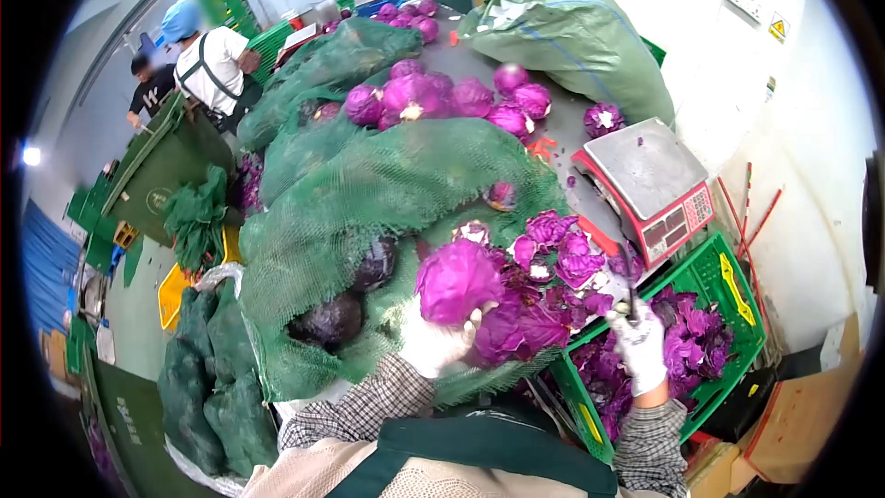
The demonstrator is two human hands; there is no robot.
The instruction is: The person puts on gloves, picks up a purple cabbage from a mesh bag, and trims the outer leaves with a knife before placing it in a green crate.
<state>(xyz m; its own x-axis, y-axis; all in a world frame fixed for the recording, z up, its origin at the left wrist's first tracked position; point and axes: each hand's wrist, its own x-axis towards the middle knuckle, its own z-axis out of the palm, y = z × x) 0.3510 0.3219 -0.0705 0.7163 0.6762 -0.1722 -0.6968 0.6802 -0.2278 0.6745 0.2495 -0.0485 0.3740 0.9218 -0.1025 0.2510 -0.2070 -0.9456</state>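
Observation:
My gloved left hand [435, 339] is closed around a large peeled purple cabbage [458, 278], holding it over the green mesh sack. In my gloved right hand [639, 348] is a knife [631, 281], its dark thin blade pointing away from me. That hand is over the near edge of a green crate [595, 424] filled with loose purple cabbage leaves [690, 341]. Between my hands lies a pile of torn leaves and cut pieces [530, 318]. Two dark unpeeled cabbages [330, 318] rest in the opening of the mesh sack [387, 175] to the left.
A red and silver scale [653, 175] stands at right on the table. Behind it lies a big pale green sack [576, 37]. More peeled cabbages [412, 95] sit farther back. At left are a green bin [152, 175], full mesh sacks [217, 387] and several people, including one in a blue cap [181, 20].

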